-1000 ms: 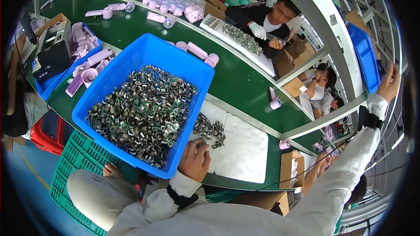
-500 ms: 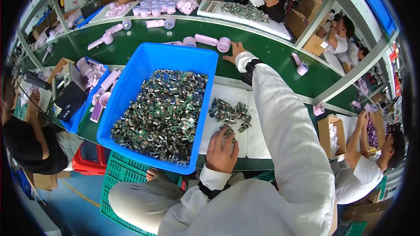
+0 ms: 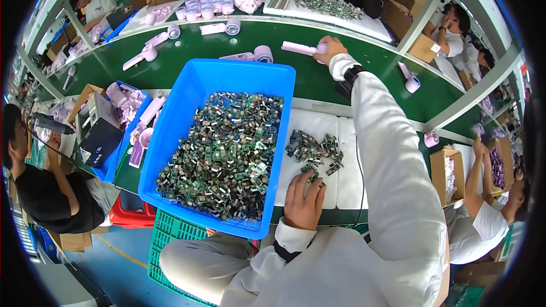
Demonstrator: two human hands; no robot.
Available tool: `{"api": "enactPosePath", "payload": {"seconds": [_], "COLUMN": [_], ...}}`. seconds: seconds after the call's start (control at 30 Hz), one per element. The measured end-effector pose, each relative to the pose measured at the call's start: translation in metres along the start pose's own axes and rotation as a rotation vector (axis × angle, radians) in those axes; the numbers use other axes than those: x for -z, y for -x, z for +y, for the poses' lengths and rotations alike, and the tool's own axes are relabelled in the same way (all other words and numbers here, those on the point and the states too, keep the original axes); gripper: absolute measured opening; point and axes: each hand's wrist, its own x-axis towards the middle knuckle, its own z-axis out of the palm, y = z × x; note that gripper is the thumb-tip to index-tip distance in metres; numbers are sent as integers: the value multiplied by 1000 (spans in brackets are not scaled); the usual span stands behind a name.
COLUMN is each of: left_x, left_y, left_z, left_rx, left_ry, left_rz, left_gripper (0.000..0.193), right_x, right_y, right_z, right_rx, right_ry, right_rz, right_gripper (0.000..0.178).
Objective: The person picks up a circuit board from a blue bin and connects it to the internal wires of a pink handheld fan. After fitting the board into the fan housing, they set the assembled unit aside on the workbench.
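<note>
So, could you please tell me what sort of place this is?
Most likely an electronics assembly workshop: a blue bin heaped with small circuit boards, pink plastic devices lying along a long green work surface, and other people at work around it.

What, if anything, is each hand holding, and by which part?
Right hand: a lilac handheld fan, by its round head. Left hand: at small circuit boards; any hold cannot be told.

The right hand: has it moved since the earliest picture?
Yes, leftward. The right hand was raised to the right of the slanted white post; now it is left of that post, at a pink device on the green surface.
</note>
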Motion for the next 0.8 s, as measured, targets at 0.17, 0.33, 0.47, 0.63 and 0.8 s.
{"api": "enactPosePath", "payload": {"seconds": [0.17,0.33,0.47,0.63,0.8], "left_x": [6,7,1,9,8], "left_y": [-1,-13,-19,-18,-11], "left_z": [-3,6,11,5,-3], "left_rx": [56,140,210,312,247], "left_ry": [135,288,416,373,411], "left_rz": [-4,-14,-78,-112,-110], "left_gripper": [17,11,10,13,15], "right_x": [72,124,137,168,216], "right_y": [77,203,288,319,322], "right_z": [44,83,112,118,106], "right_rx": [274,318,188,255,343], "right_ry": [-223,-274,-272,71,187], "right_rz": [142,132,-31,-188,-252], "right_gripper": [53,58,54,45,35]}}
